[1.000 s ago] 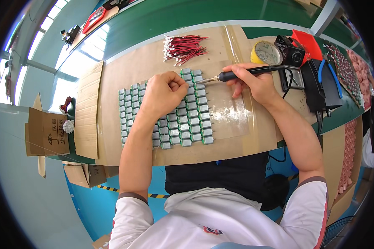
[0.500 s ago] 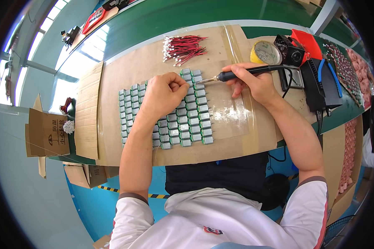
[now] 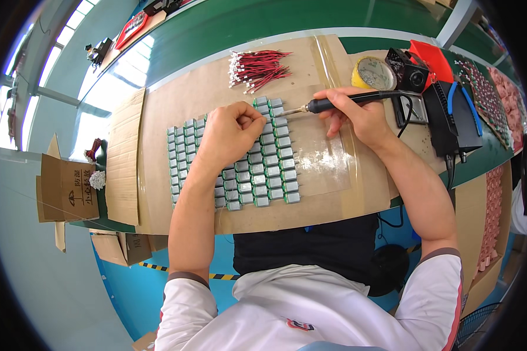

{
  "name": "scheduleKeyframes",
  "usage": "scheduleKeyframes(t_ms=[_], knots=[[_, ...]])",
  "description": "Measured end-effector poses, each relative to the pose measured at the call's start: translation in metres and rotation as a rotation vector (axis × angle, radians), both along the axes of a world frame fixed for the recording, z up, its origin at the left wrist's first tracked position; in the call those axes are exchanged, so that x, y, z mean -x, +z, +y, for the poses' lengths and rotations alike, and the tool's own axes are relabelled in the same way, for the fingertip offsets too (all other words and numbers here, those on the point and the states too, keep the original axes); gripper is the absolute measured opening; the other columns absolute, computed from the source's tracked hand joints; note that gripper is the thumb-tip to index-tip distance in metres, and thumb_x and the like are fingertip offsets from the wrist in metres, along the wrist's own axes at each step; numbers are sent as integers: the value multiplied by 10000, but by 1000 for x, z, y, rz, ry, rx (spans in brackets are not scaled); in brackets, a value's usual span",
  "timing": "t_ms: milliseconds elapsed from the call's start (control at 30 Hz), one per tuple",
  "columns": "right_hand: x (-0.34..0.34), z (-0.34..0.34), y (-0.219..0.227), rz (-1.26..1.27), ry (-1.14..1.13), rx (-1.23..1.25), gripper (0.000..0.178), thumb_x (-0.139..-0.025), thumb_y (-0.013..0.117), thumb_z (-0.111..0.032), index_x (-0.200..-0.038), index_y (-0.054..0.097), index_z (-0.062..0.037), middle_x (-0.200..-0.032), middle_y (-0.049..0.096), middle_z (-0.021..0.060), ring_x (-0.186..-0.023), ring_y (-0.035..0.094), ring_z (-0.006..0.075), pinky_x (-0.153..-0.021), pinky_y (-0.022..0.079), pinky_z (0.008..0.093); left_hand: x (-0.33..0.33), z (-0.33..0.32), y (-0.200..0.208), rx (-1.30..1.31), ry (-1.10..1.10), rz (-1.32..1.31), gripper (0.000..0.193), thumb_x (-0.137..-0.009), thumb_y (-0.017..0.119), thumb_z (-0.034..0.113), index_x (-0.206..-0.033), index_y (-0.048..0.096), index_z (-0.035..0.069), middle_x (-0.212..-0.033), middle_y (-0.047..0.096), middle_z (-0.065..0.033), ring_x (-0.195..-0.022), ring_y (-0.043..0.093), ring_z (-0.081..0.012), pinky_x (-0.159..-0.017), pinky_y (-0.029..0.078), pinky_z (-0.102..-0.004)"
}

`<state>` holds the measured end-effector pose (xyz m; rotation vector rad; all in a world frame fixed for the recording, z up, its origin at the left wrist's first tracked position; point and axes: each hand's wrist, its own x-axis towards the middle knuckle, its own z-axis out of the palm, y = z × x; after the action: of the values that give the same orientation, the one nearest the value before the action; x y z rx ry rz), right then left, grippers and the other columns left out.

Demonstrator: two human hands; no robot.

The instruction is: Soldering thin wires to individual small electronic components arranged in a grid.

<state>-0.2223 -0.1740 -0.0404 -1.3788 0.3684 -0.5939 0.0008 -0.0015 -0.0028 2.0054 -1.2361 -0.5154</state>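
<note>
My right hand grips a black-handled soldering iron like a pen. The iron points left, its metal tip over the upper part of a block of small grey modules on green circuit boards. Just left of the tip, my left hand is closed in a pinch above the modules. What sits between its fingertips is too small to make out. The boards lie in several close rows, and my left hand and wrist hide some of them. Beyond them lies a bundle of red and black wires with white connectors.
Brown card covers the bench. At right are a yellow tape roll, a black device, a red tray, blue-handled pliers and a black box with a cable. An open carton stands at left.
Almost nothing differs. The soldering iron's tip has shifted very slightly; both hands keep their places over the modules.
</note>
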Motion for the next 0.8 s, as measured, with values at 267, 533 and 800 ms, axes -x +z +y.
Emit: scheduleKeyframes(t_ms=[267, 533, 800], knots=[[1, 0, 1, 11, -7, -3, 305, -1057, 618, -228, -1166, 748, 26, -871, 749, 110, -597, 680, 120, -555, 567, 244, 1, 1, 2, -1, 2, -4, 165, -855, 759, 134, -848, 733, -29, -607, 629, -55, -555, 559, -132, -590, 492, -315], [2, 0, 1, 2, 1, 15, 278, -1049, 622, -203, -1111, 763, 29, -827, 746, 105, -553, 663, 117, -543, 547, 245, 3, 3, 9, -64, -52, -10, 130, -855, 768, 89, -860, 747, -39, -672, 622, 4, -616, 487, -49, -572, 423, -253], [2, 0, -1, 13, 12, -1, 266, -1046, 624, -195, -1106, 766, 22, -829, 746, 108, -554, 665, 117, -542, 540, 237, 3, 3, 10, -66, -64, -12, 139, -849, 774, 99, -864, 752, -38, -662, 620, 1, -613, 495, -53, -571, 428, -258]])
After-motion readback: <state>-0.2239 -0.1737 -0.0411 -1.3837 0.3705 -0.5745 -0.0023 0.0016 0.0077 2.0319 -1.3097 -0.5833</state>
